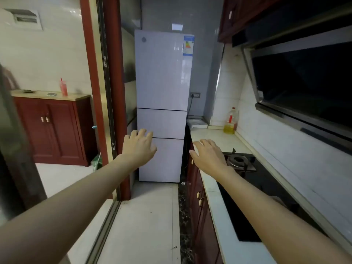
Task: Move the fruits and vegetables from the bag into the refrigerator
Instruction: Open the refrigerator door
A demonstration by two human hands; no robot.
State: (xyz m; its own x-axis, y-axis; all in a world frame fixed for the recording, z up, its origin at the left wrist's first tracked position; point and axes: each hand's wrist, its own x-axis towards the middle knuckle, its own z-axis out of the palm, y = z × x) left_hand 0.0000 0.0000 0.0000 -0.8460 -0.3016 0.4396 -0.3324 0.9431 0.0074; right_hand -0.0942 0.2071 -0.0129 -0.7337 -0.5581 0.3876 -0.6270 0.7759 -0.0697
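No bag, fruit or vegetables in view. One tall white three-door refrigerator (162, 103), all doors shut, at the far end of the floor. Two bare hands raised before it: left hand (138, 147) and right hand (209, 156), each grip open, holding nothing. One yellow oil bottle (231, 121) at the white desk's (213, 138) far edge; one black gas hob (245, 178) beneath the right forearm.

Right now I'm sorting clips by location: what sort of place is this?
A home kitchen, most likely: a tall white three-door refrigerator at the end, a black gas hob set in the pale stone counter, and a dark range hood above.
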